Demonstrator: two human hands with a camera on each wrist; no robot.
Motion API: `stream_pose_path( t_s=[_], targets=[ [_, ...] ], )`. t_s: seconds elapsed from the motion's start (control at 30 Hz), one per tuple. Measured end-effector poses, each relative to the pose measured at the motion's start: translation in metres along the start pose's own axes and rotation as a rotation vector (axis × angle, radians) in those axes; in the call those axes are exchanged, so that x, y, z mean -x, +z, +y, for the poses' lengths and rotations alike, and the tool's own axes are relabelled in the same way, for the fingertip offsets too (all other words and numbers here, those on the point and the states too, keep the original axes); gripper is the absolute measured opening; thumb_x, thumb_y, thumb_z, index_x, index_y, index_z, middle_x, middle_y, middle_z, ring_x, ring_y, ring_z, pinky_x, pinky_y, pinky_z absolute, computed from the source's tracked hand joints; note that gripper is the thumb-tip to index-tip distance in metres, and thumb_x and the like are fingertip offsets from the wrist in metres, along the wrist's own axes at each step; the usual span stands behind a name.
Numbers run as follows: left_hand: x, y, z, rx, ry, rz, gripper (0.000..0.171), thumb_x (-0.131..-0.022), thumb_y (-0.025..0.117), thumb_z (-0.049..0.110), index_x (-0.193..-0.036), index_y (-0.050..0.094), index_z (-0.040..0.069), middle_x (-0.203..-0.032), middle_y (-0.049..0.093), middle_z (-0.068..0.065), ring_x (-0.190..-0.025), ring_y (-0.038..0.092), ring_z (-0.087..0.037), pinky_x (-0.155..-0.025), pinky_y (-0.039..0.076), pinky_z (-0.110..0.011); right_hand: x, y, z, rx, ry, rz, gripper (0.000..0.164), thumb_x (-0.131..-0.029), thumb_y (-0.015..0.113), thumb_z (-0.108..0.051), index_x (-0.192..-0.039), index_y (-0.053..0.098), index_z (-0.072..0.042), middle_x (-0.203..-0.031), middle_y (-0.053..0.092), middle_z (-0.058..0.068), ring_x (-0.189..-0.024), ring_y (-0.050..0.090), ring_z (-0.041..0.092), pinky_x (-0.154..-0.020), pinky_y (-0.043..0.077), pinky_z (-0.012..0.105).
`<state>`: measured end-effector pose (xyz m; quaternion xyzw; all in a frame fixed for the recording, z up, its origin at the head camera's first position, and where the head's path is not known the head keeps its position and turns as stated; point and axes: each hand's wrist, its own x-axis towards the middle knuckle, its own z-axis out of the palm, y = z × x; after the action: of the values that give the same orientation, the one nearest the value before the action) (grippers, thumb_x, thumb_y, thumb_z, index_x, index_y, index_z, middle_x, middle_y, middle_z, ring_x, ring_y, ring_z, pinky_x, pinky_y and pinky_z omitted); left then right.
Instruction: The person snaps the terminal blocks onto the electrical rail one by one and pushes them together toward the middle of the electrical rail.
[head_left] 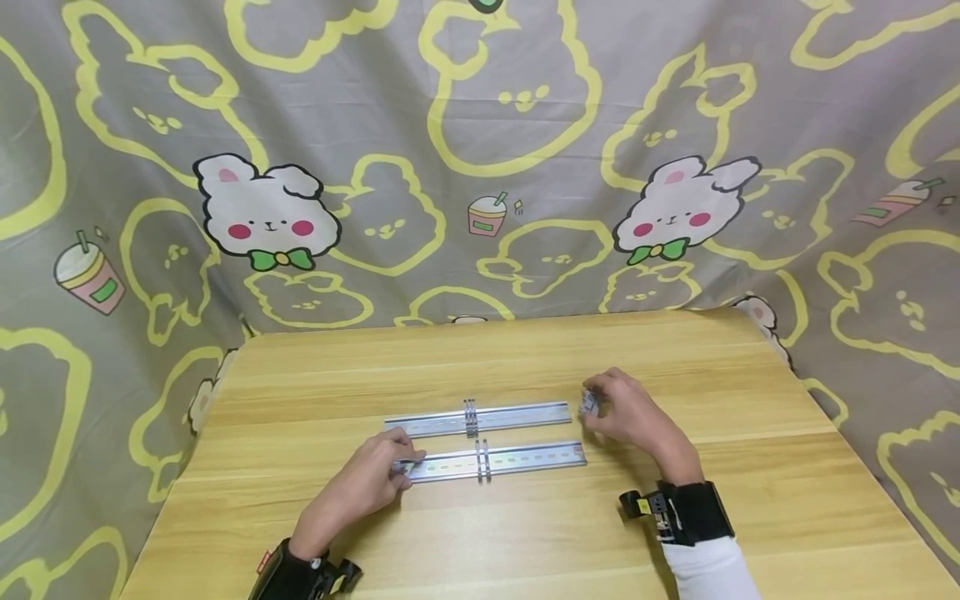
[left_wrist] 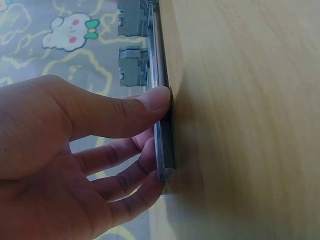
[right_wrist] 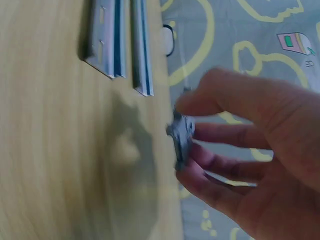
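Two slotted metal DIN rails lie side by side on the table, the nearer rail (head_left: 534, 457) and the farther rail (head_left: 525, 413). Small grey terminal blocks (head_left: 470, 419) are clipped across the middle of the farther one, and two more grey blocks (left_wrist: 133, 66) sit on the nearer one. My left hand (head_left: 367, 475) grips the nearer rail's left end, thumb on one edge and fingers on the other. Just beyond the rails' right ends, my right hand (head_left: 628, 412) pinches a small grey terminal block (right_wrist: 182, 136) above the table. The fingers partly cover it.
The wooden table (head_left: 480, 542) extends around the rails. A grey curtain (head_left: 390, 108) with yellow animal outlines hangs behind the table and along its sides. Black camera bands (head_left: 697, 510) are strapped round both wrists.
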<state>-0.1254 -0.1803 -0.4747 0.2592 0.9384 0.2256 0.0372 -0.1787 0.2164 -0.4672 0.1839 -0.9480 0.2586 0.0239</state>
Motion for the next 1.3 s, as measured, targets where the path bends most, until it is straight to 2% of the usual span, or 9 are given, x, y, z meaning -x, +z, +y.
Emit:
stream_pose_path(
  t_s=[0.17,0.4,0.57,0.73,1.07,1.3],
  targets=[
    [0.0,0.0,0.0,0.0,0.008,0.003,0.034,-0.071,0.078,-0.007,-0.105,0.076,-0.001,-0.094,0.062,-0.004,-0.077,0.057,-0.017,-0.062,0.052,-0.028,0.006,-0.008,-0.005,-0.074,-0.013,-0.088,0.053,-0.071,0.079,-0.009,-0.119,0.064,0.009,-0.102,0.064,0.012,-0.094,0.062,0.028,-0.082,0.057,0.044],
    [-0.001,0.001,-0.001,0.0,0.002,-0.002,0.035,-0.071,0.078,-0.006,-0.106,0.076,0.0,-0.095,0.063,-0.004,-0.077,0.057,-0.016,-0.063,0.053,-0.028,0.011,-0.012,-0.009,-0.159,-0.01,-0.167,0.047,-0.068,0.079,-0.003,-0.112,0.065,0.004,-0.103,0.065,0.008,-0.094,0.061,0.024,-0.084,0.057,0.044],
    [0.001,0.002,-0.002,0.007,0.016,-0.006,0.036,-0.071,0.078,-0.006,-0.106,0.076,0.0,-0.095,0.063,-0.005,-0.074,0.056,-0.016,-0.06,0.052,-0.027,0.014,-0.012,-0.007,-0.217,-0.011,-0.243,0.045,-0.066,0.075,0.004,-0.109,0.061,0.003,-0.102,0.063,0.009,-0.096,0.06,0.024,-0.088,0.056,0.043],
    [0.0,0.001,-0.001,0.007,-0.002,-0.005,0.035,-0.072,0.078,-0.007,-0.106,0.076,0.0,-0.096,0.063,-0.005,-0.077,0.057,-0.017,-0.062,0.052,-0.027,0.016,-0.013,-0.006,-0.282,-0.037,-0.29,0.046,-0.063,0.072,0.007,-0.107,0.059,0.002,-0.102,0.062,0.012,-0.099,0.06,0.026,-0.092,0.054,0.044],
    [-0.001,0.001,-0.002,-0.002,-0.01,-0.007,0.035,-0.072,0.079,-0.006,-0.106,0.076,0.0,-0.097,0.064,-0.005,-0.08,0.058,-0.017,-0.064,0.053,-0.029,0.017,-0.01,-0.009,-0.316,-0.022,-0.365,0.049,-0.061,0.074,0.011,-0.106,0.057,-0.001,-0.109,0.061,0.012,-0.111,0.058,0.033,-0.097,0.05,0.044],
    [0.0,0.001,-0.002,-0.013,-0.006,0.002,0.035,-0.071,0.079,-0.006,-0.106,0.077,0.001,-0.097,0.063,-0.005,-0.08,0.059,-0.017,-0.065,0.055,-0.029,0.018,-0.01,-0.015,-0.3,0.027,-0.398,0.05,-0.061,0.078,0.011,-0.103,0.056,-0.004,-0.11,0.062,0.012,-0.109,0.06,0.033,-0.092,0.052,0.048]
  ],
)
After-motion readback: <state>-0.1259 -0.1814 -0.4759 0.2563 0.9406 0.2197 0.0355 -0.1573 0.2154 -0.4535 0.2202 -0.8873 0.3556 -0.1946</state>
